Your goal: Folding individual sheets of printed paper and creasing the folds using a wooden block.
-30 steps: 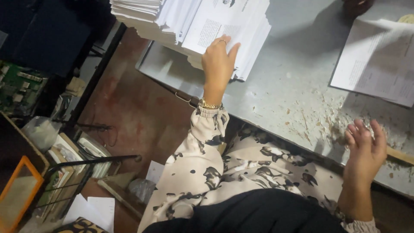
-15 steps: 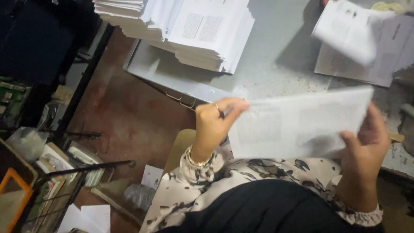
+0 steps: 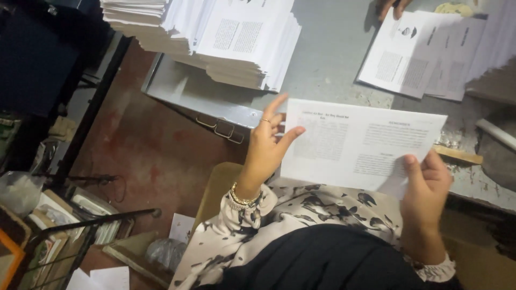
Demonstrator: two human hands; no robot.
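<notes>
I hold a white printed sheet (image 3: 361, 142) flat above my lap, at the near edge of a grey metal table (image 3: 333, 59). My left hand (image 3: 267, 145) pinches the sheet's left edge between thumb and fingers, with the index finger raised. My right hand (image 3: 426, 185) grips the sheet's lower right corner, thumb on top. A tall stack of printed sheets (image 3: 236, 37) lies on the table beyond my left hand.
Another person's hand (image 3: 392, 6) rests at the table's far edge above a second pile of printed sheets (image 3: 424, 53). A thin wooden stick (image 3: 457, 154) lies right of my sheet. Below left, a wire rack (image 3: 64, 236) holds booklets, with loose papers on the reddish floor (image 3: 150, 156).
My left hand came off the tall stack with one sheet and my right hand took its other end. The sheet has since moved slightly away from me and levelled out.
</notes>
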